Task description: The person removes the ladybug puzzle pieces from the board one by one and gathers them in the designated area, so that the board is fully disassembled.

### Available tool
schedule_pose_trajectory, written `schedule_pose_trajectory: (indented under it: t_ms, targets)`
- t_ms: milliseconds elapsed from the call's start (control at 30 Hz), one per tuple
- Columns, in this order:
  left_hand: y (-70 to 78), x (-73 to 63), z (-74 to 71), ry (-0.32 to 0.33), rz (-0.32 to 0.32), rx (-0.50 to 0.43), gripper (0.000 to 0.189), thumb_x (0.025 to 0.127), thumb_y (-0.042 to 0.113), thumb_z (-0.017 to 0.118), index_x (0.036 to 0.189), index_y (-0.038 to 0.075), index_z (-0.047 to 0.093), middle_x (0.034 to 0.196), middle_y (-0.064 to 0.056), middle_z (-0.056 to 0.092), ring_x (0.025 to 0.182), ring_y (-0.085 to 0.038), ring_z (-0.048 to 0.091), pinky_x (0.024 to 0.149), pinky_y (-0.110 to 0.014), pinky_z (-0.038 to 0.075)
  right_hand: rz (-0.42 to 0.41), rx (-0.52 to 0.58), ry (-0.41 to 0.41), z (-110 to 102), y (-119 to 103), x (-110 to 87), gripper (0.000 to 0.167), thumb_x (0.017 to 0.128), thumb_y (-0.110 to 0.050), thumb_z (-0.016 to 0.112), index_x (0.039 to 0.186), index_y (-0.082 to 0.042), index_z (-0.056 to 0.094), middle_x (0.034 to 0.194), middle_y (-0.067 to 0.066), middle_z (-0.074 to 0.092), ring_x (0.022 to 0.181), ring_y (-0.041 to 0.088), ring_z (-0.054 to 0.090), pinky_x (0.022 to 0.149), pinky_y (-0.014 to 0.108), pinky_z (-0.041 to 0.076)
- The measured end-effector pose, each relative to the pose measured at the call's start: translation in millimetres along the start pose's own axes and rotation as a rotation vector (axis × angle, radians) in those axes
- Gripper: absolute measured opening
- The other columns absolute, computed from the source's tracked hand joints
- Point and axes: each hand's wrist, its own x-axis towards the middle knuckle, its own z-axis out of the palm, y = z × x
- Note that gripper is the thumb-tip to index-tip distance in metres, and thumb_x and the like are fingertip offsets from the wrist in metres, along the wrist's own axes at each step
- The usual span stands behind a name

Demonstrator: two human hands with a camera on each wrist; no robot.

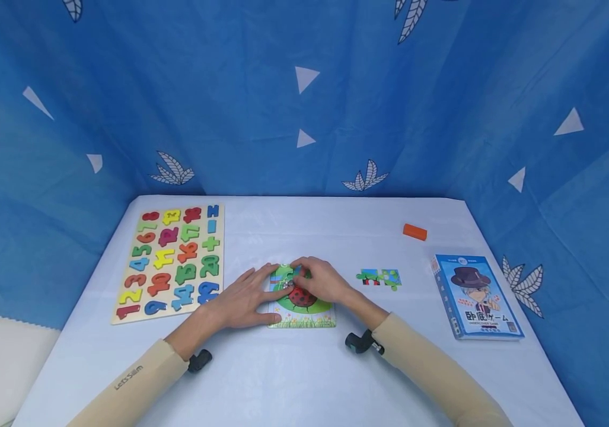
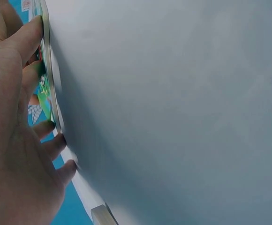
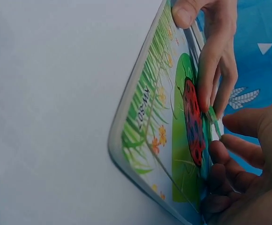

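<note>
A ladybug jigsaw puzzle [image 1: 306, 314] in a thin board lies at the middle of the table. My left hand [image 1: 241, 299] rests along its left side, fingers spread, the thumb at the lower left edge and the index finger reaching over the picture. At the top of the board my right hand [image 1: 325, 281] pinches a green puzzle piece [image 3: 212, 115] between thumb and fingers; the piece stands tilted in the right wrist view. Two joined puzzle pieces [image 1: 379, 277] lie on the table to the right. Part of the upper picture is hidden under my hands.
A wooden number board [image 1: 128, 290] with colourful digits lies at the left. To the right stands a blue game box [image 1: 475, 296], with a small orange block [image 1: 414, 232] behind it. Blue curtains [image 1: 304, 107] hang around the white table [image 1: 288, 379].
</note>
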Motion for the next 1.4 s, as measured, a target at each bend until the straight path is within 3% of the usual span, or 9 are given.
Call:
schedule_pose_trajectory:
  t_ms: [300, 667, 967, 1400]
  targets:
    - [0.4, -0.7, 0.0, -0.006, -0.007, 0.0, 0.068, 0.093, 0.069, 0.052, 0.153, 0.038, 0.041, 0.166, -0.014, 0.014, 0.153, -0.029, 0.016, 0.121, -0.057, 0.021, 0.04, 0.058, 0.049, 2, -1, 5.3, 0.022, 0.098, -0.022, 0.065, 0.119, -0.014, 0.066, 0.093, -0.004, 0.066, 0.073, 0.01, 0.058, 0.064, 0.026, 0.05]
    - [0.4, -0.5, 0.0, 0.009, 0.005, -0.016, 0.067, 0.093, 0.067, 0.054, 0.153, 0.038, 0.042, 0.166, -0.016, 0.015, 0.153, -0.03, 0.016, 0.12, -0.057, 0.021, 0.076, 0.141, 0.102, 4, 1, 11.9, 0.012, 0.097, -0.027, 0.068, 0.102, -0.017, 0.066, 0.087, -0.008, 0.069, 0.079, 0.007, 0.064, 0.075, 0.03, 0.053]
    - [-0.4, 0.0, 1.1, 0.014, 0.009, -0.006, 0.068, 0.093, 0.068, 0.054, 0.153, 0.038, 0.041, 0.166, -0.015, 0.015, 0.153, -0.03, 0.017, 0.12, -0.058, 0.022, 0.059, 0.162, 0.089, 4, 1, 11.7, 0.012, 0.097, -0.025, 0.068, 0.106, -0.018, 0.072, 0.086, -0.01, 0.071, 0.082, 0.005, 0.067, 0.084, 0.033, 0.054]
    - [-0.5, -0.3, 1.5, 0.007, -0.002, -0.004, 0.068, 0.093, 0.068, 0.052, 0.153, 0.038, 0.042, 0.167, -0.015, 0.013, 0.154, -0.031, 0.016, 0.12, -0.058, 0.022, 0.049, 0.162, 0.122, 1, 0, 8.6, 0.014, 0.098, -0.027, 0.067, 0.109, -0.019, 0.073, 0.091, -0.009, 0.07, 0.085, 0.008, 0.066, 0.081, 0.034, 0.054]
